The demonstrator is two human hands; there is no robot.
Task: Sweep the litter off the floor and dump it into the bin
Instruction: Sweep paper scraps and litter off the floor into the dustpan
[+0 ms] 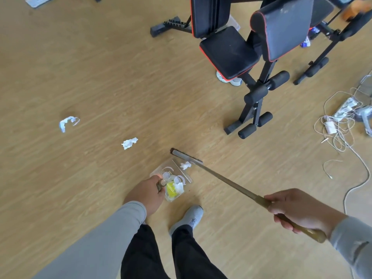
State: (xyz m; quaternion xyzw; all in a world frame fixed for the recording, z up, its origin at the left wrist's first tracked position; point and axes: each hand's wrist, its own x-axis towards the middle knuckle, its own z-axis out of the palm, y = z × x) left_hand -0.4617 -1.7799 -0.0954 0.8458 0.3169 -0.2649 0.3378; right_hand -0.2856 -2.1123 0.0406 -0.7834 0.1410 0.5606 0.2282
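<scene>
Head view, looking down on a wooden floor (100, 81). Left hand (148, 193) gripping the handle of a clear dustpan (171, 176) holding white scraps and a yellow piece. Right hand (296, 211) closed round a broom (221, 180), its head touching the pan's far lip beside a white paper scrap (185, 165). Farther left, crumpled tissue (129, 142) and a face mask (68, 123) lying loose, well apart. Far right, black exercise benches (251, 47).

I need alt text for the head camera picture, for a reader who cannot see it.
A person sweeps a paper scrap into a clear dustpan with a broom: the right hand grips the broom handle, the left hand holds the dustpan. Two more scraps lie on the wood floor.
</scene>
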